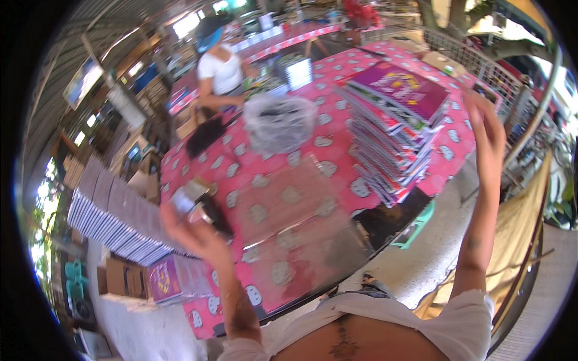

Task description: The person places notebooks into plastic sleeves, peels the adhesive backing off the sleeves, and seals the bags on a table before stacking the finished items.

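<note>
Both of my hands are raised apart over the table, a little blurred. My left hand (194, 237) is over the table's left edge, fingers loosely stretched and nothing seen in them. Close by it lies a dark object with a shiny roll (194, 191), perhaps a tape dispenser. My right hand (486, 129) is held up with its fingers extended, right of a tall stack of spiral notebooks (394, 135) with a purple cover on top. Between my arms, a clear plastic sheet (295, 222) lies flat on the pink patterned tablecloth (337, 150).
A crumpled clear plastic bag (280, 123) and a dark item (206, 137) lie farther back. Across the table is another person (221, 72), beside more notebooks (295, 71). At left stand a long row of notebooks (120, 210) and a cardboard box (126, 278). A green stool (416, 225) is under the right edge.
</note>
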The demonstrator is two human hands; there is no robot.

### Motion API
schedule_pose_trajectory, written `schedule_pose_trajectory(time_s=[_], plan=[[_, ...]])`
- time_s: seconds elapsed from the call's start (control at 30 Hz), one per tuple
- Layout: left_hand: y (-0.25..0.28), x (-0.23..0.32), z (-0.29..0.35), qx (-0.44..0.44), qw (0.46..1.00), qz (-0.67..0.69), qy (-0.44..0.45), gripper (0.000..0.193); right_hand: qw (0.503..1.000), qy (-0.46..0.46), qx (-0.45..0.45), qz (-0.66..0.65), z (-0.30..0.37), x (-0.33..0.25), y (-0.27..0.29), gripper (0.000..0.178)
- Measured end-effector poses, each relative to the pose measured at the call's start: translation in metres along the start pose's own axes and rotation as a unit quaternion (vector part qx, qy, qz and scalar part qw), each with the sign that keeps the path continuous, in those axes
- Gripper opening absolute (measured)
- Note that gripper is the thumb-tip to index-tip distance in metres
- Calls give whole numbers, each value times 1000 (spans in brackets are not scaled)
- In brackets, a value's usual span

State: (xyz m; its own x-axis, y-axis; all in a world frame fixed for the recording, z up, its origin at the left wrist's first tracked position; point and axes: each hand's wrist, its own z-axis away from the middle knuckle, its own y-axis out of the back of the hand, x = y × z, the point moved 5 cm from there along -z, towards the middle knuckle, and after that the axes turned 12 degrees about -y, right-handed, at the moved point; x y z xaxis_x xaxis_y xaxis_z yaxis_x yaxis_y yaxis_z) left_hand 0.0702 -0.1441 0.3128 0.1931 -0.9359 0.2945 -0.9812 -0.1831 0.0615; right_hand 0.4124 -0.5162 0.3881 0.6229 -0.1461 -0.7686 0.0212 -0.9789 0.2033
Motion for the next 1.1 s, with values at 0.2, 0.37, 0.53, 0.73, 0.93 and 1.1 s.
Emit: schedule_pose_trajectory(time_s=[0.2, 0.37, 0.53, 0.73, 0.93, 1.1], plan=[[-242, 198, 0, -236, 895, 247, -287, 80, 921, -173, -310, 160, -155, 145, 14, 78], [-312, 219, 18, -389, 837, 253, -291, 93, 793, -356, -472, 149, -169, 157, -28, 89], [-311, 214, 20, -373, 856, 251, -255, 92, 822, -310, -423, 221, -172, 146, -50, 82], [-309, 226, 21, -359, 863, 251, -251, 94, 803, -391, -435, 111, -169, 158, -43, 87], [-310, 228, 22, -339, 869, 253, -257, 94, 803, -386, -450, 55, -168, 160, -44, 89], [-309, 227, 22, -349, 869, 217, -277, 87, 812, -329, -436, 208, -174, 136, -50, 75]])
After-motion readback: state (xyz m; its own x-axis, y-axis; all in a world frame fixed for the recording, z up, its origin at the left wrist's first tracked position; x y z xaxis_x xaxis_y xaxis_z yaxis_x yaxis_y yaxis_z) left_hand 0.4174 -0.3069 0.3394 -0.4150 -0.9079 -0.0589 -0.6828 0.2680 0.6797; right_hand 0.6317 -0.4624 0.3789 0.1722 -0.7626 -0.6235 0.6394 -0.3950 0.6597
